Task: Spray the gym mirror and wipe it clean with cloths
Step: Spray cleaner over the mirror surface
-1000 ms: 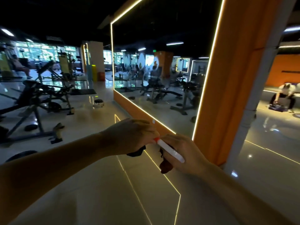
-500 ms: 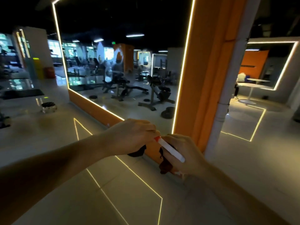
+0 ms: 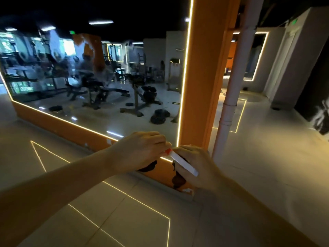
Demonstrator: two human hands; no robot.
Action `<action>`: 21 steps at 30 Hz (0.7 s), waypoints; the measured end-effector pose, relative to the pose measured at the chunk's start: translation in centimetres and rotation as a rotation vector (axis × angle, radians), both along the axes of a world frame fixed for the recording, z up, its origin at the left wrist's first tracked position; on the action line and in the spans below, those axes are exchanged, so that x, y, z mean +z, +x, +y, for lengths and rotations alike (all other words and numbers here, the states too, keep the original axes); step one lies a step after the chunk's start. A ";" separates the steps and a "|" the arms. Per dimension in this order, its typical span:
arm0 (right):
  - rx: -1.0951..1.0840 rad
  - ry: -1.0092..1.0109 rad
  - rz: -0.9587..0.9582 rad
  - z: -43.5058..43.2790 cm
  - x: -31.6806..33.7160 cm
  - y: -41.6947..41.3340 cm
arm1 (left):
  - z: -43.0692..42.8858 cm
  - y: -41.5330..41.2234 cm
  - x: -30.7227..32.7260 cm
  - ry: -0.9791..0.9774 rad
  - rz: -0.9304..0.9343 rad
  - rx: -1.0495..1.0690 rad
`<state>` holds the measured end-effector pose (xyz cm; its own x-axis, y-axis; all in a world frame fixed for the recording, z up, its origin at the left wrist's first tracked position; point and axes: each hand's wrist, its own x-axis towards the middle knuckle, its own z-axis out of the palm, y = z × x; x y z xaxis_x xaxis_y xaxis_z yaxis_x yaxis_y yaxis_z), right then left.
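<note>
The gym mirror (image 3: 106, 113) fills the upper left, framed by a lit strip, with hazy smears on its upper left glass. Low in the middle, in front of the mirror's bottom right corner, my hands meet. My right hand (image 3: 201, 168) grips a slim white spray bottle (image 3: 184, 165) that points up-left. My left hand (image 3: 140, 152) pinches the bottle's red tip (image 3: 168, 152). A dark cloth (image 3: 148, 166) shows under my left palm. Another dark piece of cloth (image 3: 178, 179) hangs under my right fingers.
An orange pillar (image 3: 204, 86) borders the mirror on the right, with a white pipe (image 3: 236, 77) just beside it. The mirror sits on a low orange base (image 3: 53, 122). Glowing lines cross the pale tiled floor (image 3: 124, 220). Grey walls (image 3: 288, 65) stand at the right.
The view has swung to the right, so the mirror slid left and the pillar and pipe came to the centre. Both hands stay joined on the bottle as before.
</note>
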<state>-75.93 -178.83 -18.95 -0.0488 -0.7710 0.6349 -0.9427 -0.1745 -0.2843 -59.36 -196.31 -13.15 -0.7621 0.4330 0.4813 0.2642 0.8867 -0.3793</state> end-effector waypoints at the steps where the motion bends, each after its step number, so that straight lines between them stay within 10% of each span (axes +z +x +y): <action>1: -0.014 -0.006 0.000 -1.2 -0.6 -0.9 | -1.1 -0.8 -0.3 0.014 0.007 -0.008; 21: -0.119 0.200 -0.085 -24.0 -11.4 -22.8 | -26.3 -25.7 -10.7 0.103 -0.268 -0.110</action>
<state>-98.71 -202.86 -30.38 -0.1936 -0.8664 0.4602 -0.9246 0.0042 -0.3810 -85.05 -222.60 -23.82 -0.8192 0.4792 0.3149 0.4391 0.8775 -0.1930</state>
